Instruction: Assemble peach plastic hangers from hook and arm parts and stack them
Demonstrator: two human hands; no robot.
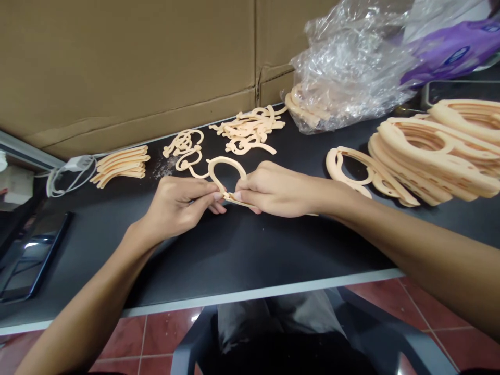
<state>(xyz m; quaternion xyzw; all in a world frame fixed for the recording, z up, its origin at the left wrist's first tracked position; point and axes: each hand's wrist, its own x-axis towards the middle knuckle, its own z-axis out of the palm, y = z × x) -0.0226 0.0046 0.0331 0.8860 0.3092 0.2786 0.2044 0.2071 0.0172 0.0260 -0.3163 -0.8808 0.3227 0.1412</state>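
Note:
Both hands hold a cream plastic piece with an arched loop (227, 160), which looks like part of a folding hanger, above the middle of the black tabletop. My left hand (182, 205) is closed, pinching the lower left end of the loop between thumb and fingers. My right hand (275, 190) is closed around the other side, its thumb at the joint near the left fingertips. A flat strip shows below the loop; the rest is hidden by the right hand. Just behind lie small curved hook pieces (186, 146) and a pile of similar cream pieces (252, 127).
At left, a stack of curved cream strips (121, 164) lies by a white cable (70, 174) and a dark phone (35, 260). At right are large stacked cream frames (429, 156), a clear plastic bag (351, 73) and a purple packet (453, 52). Cardboard (128, 62) stands behind.

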